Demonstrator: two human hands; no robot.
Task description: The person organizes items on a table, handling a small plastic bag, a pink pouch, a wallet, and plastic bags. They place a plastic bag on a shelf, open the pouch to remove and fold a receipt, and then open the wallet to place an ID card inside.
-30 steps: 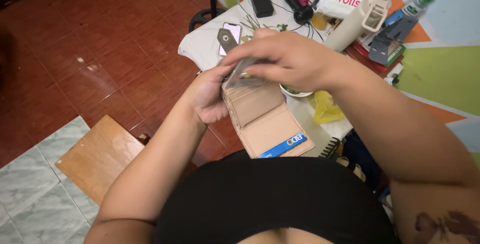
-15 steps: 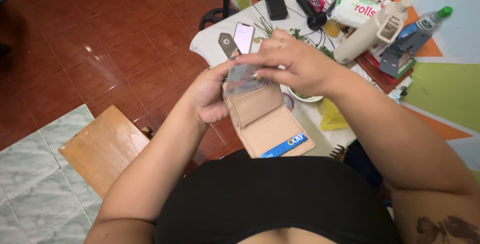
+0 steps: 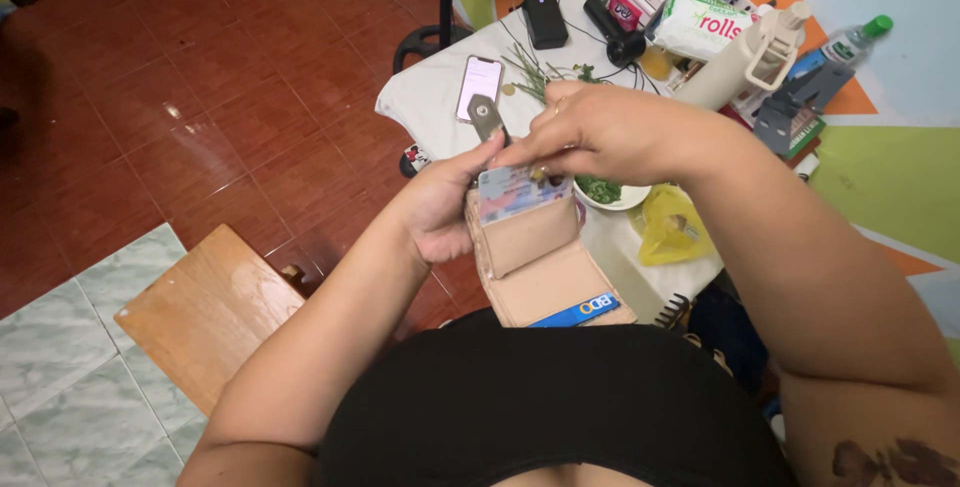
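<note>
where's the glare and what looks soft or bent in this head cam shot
Head view: a small bright glare spot sits on the red floor tiles; the wallet and left hand are fairly sharp, while the right hand is slightly soft; the white table leans with wide-angle distortion; lighting is even, with soft shadows.

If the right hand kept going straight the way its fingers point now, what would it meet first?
The right hand points leftward and slightly down at the card sticking out of the tan wallet. Just past it are the left hand's fingertips, probably the first thing met, though depth is hard to judge.
</note>
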